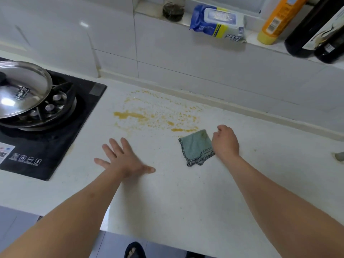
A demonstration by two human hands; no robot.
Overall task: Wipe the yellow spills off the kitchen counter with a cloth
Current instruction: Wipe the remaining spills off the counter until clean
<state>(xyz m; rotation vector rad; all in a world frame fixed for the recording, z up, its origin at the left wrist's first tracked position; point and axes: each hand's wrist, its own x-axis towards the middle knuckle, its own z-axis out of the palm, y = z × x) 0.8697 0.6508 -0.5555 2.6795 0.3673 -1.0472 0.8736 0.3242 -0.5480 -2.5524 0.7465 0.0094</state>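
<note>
Yellow spills [154, 116] lie scattered across the white counter [186, 192], from a long streak near the stove to smaller drops and a smear toward the right. A folded teal cloth [195, 146] with a dark checked hem lies flat on the counter just below the rightmost smear. My right hand [226, 141] holds the cloth's right edge, fingers curled over it. My left hand [122, 157] rests flat on the counter with its fingers spread, below the spills and left of the cloth.
A black gas stove [55, 142] with a pan and steel lid [22, 88] fills the left. On the back ledge stand a wipes pack [217, 23], a yellow bottle [277, 19], dark bottles [312, 28] and a glass jar [173, 10]. A tiled wall rises behind the counter.
</note>
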